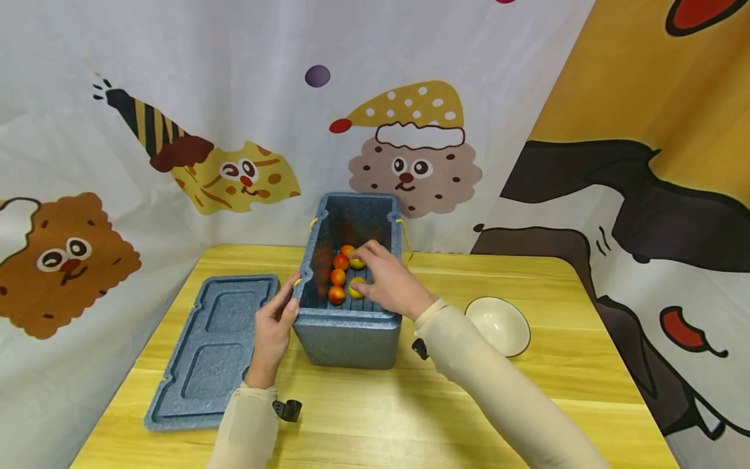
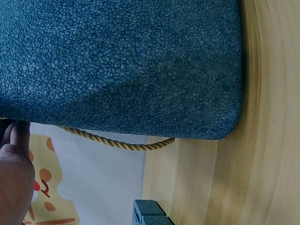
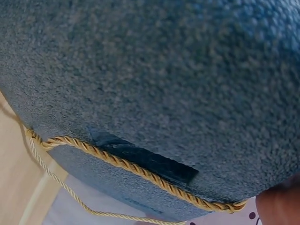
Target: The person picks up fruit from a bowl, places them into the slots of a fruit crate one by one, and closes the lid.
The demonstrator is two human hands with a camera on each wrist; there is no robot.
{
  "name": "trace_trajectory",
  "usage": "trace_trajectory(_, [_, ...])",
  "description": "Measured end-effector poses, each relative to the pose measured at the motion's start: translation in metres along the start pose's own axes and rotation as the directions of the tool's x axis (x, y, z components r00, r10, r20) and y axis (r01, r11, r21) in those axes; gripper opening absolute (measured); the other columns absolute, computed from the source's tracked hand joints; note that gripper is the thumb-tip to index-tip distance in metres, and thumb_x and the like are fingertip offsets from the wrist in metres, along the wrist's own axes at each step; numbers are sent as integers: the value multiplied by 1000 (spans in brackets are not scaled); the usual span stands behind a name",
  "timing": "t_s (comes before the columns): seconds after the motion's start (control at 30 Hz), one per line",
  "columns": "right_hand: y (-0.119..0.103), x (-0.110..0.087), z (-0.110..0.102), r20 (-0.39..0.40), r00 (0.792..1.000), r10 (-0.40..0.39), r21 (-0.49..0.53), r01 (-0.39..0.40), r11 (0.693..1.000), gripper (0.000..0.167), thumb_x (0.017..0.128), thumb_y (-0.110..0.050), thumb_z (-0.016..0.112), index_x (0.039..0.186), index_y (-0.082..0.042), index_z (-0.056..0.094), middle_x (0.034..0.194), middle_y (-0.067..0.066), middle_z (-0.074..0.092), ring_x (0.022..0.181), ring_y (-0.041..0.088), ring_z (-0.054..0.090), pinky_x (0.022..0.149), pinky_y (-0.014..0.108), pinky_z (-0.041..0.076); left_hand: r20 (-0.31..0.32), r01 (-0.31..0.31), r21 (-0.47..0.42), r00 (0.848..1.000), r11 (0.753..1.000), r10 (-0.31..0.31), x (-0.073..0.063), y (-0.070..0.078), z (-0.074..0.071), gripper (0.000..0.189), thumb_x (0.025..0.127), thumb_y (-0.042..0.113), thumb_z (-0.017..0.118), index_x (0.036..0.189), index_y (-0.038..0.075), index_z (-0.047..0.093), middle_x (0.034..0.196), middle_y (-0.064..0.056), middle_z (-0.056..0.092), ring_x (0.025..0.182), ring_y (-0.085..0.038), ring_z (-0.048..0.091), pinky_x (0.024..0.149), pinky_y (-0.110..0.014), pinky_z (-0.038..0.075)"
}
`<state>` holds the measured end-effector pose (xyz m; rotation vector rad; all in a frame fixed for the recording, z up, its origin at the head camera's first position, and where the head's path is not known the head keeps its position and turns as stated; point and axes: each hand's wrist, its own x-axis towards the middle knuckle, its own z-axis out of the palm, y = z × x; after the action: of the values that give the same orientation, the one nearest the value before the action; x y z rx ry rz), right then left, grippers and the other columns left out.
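A blue-grey foam box (image 1: 351, 339) stands lidless on the table. My left hand (image 1: 274, 329) holds its near left corner, fingers along the left side and thumb by the front rim. Inside, small red-orange round fruits (image 1: 338, 277) form a row along the left. Beside them lie a nearer yellow round fruit (image 1: 354, 284) and a farther yellow round fruit (image 1: 357, 264). My right hand (image 1: 389, 280) reaches in over the right wall, thumb and fingers spread apart. Its thumb overlaps the nearer yellow fruit and its fingertips overlap the farther one. Both wrist views mostly show the box's outer walls.
The box's lid (image 1: 219, 352) lies flat at the left. A cream bowl (image 1: 498, 326) sits to the right, near my right sleeve (image 1: 480, 371). Yellow rope (image 3: 140, 173) hangs on the box's sides. A cartoon-printed cloth (image 1: 263, 78) hangs behind the table (image 1: 469, 417).
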<state>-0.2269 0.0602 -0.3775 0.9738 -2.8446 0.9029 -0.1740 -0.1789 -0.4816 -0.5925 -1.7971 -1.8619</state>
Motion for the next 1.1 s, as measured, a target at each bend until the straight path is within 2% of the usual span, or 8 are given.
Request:
trace_trajectory(0.1, [1,-1,0,-7,1000,0,8,0,1000,45,91,-23,73,131,-8,58,123,4,51,108,18,53,92,35,47,-1,1,-7,1000,1000,-1,0,-1,0,41,96,-9,47,137,-12,50,139,-31,46,136,-29,39,109,-31,32])
trace_trajectory(0.3, [3,-2,2,-31,1000,-7,18,7,1000,42,92,-24,72,129,-8,60,122,2,52,107,18,54,91,33,47,-5,-1,-13,1000,1000,1,0,-1,0,39,98,-6,49,136,-12,50,138,-32,46,135,-39,37,110,-32,31])
trace_trajectory(0.43, [3,-2,3,-47,999,-11,18,12,1000,40,93,-24,71,127,-9,60,122,2,52,105,17,54,90,33,47,-5,1,-8,1000,1000,-1,0,-1,0,39,97,-6,49,136,-13,50,138,-32,47,134,-40,37,109,-32,32])
trace_trajectory(0.73, [3,-2,5,-79,997,-13,28,15,1000,36,92,-22,71,125,-9,62,120,1,53,102,15,54,89,33,47,-3,14,3,1000,1000,-14,0,1,0,41,96,-13,46,137,-13,50,139,-32,46,135,-32,40,109,-32,32])
trace_trajectory(0.97, [2,-2,6,-84,996,-4,52,8,999,33,94,-21,69,124,-8,62,121,5,54,105,21,55,90,36,47,-10,0,-8,1000,1000,-1,0,2,1,42,95,-13,48,137,-14,48,138,-35,44,135,-27,42,106,-27,35])
trace_trajectory(1.1, [0,-3,5,-77,997,10,77,-4,997,34,96,-23,66,126,-8,61,122,5,54,108,21,55,93,37,46,4,20,-5,1000,1000,-20,-1,4,0,42,96,-12,48,139,-11,48,140,-32,44,136,-25,40,106,-27,34])
